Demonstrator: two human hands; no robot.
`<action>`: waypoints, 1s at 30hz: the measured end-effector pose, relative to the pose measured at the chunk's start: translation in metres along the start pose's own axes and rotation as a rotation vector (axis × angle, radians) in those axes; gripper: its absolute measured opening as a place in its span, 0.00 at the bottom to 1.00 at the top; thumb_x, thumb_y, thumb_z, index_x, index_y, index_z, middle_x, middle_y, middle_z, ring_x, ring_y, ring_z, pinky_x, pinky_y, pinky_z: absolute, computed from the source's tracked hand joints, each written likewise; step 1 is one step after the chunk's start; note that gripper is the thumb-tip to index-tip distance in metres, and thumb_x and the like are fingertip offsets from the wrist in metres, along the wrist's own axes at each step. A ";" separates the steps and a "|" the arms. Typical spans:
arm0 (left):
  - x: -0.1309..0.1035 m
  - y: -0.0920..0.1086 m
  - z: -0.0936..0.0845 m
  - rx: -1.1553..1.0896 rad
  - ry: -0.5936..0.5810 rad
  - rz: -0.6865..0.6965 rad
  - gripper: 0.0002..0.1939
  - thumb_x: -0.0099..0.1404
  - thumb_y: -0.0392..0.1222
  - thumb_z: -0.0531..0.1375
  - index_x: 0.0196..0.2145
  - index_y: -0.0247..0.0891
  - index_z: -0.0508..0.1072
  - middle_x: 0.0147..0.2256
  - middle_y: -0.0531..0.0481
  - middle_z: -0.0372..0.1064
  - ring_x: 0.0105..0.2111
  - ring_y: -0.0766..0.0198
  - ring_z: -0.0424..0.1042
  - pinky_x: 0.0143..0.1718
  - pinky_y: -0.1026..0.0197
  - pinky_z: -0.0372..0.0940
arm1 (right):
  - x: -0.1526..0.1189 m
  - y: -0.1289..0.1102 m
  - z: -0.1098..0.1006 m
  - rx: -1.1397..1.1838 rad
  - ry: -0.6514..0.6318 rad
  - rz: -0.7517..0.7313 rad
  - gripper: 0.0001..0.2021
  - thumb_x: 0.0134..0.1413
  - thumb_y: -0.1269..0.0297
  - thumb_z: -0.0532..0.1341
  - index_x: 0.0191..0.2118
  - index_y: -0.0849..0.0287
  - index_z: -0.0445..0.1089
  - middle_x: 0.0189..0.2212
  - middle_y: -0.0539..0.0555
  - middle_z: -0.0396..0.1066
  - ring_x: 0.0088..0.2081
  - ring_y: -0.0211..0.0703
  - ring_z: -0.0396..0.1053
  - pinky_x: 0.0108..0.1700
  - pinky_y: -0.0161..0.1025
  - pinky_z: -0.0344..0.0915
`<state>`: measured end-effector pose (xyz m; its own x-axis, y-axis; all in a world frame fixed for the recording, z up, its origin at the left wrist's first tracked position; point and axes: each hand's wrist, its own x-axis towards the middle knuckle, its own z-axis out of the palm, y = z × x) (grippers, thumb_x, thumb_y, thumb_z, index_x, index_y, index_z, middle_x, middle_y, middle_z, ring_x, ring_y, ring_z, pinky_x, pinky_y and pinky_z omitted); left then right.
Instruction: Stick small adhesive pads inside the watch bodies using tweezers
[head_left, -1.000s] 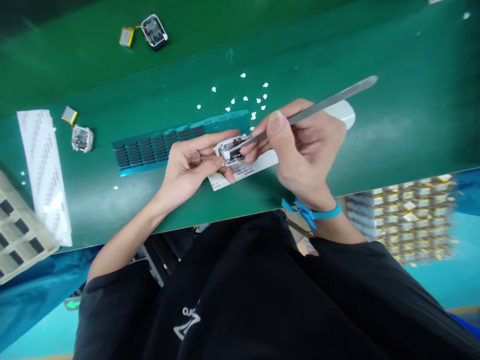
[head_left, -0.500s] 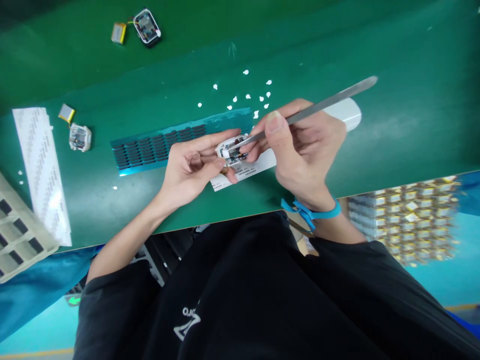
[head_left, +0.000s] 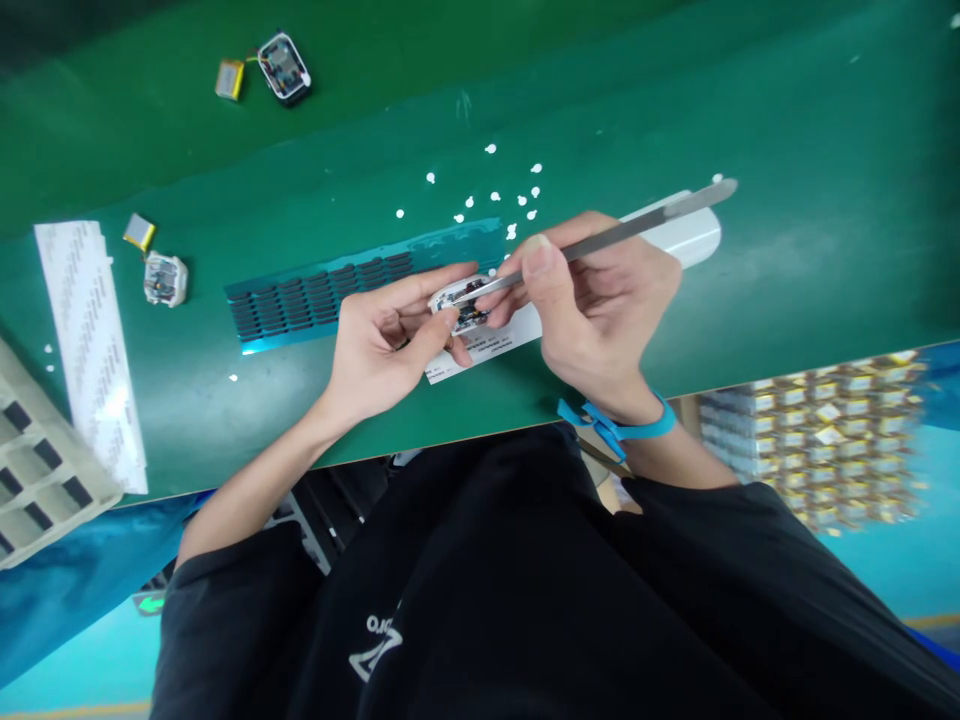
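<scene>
A small white device case point(head_left: 466, 297), its circuit parts exposed, is gripped between the thumb and fingers of my left hand point(head_left: 390, 335). My right hand point(head_left: 600, 300) is closed around long metal tweezers point(head_left: 637, 235); their tip reaches into the case, and their blunt end points up to the right. Right fingertips rest near the case's right edge. Below both hands lies a white printed strip point(head_left: 487, 350), partly covered by them. Beside my left hand is a blue film sheet point(head_left: 330, 292) with rows of dark pads. What the tweezer tip touches is too small to make out.
Several white round stickers point(head_left: 495, 196) lie scattered beyond my hands. Left stand an opened case point(head_left: 164, 279) with its battery point(head_left: 139, 232), a white liner sheet point(head_left: 97, 350) and a beige tray point(head_left: 52, 470). Another opened case point(head_left: 284, 68) is farther back. Stacked batteries point(head_left: 817, 440) sit lower right.
The tweezers' blunt end has dropped and shifted left as my right hand tilts lower. My left thumb has moved slightly over the case. The whole view has shifted a little.
</scene>
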<state>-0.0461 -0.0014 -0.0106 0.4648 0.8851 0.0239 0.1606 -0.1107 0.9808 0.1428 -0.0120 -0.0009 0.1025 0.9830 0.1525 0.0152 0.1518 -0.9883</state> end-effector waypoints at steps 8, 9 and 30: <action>0.014 -0.006 -0.024 0.098 0.220 0.137 0.11 0.82 0.48 0.61 0.56 0.45 0.77 0.42 0.54 0.85 0.27 0.69 0.81 0.30 0.63 0.79 | 0.015 -0.013 -0.014 -0.183 0.083 -0.225 0.09 0.74 0.57 0.65 0.41 0.44 0.83 0.41 0.49 0.84 0.39 0.47 0.82 0.41 0.47 0.79; 0.017 -0.005 -0.030 0.098 0.288 0.208 0.09 0.81 0.47 0.62 0.53 0.45 0.79 0.42 0.57 0.85 0.26 0.72 0.80 0.28 0.66 0.78 | 0.021 -0.012 -0.018 -0.278 -0.050 -0.241 0.12 0.75 0.57 0.64 0.38 0.44 0.83 0.41 0.49 0.84 0.41 0.48 0.82 0.42 0.47 0.78; 0.022 -0.002 -0.046 0.716 -0.122 0.209 0.12 0.70 0.36 0.59 0.46 0.42 0.81 0.27 0.54 0.78 0.21 0.64 0.70 0.27 0.58 0.60 | 0.043 0.023 -0.030 -0.442 -0.440 -0.143 0.09 0.71 0.55 0.67 0.38 0.43 0.84 0.45 0.48 0.85 0.43 0.54 0.82 0.47 0.53 0.77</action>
<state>-0.0760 0.0394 -0.0027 0.6338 0.7620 0.1332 0.5661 -0.5743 0.5914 0.1768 0.0305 -0.0174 -0.3471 0.9211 0.1765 0.4171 0.3202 -0.8506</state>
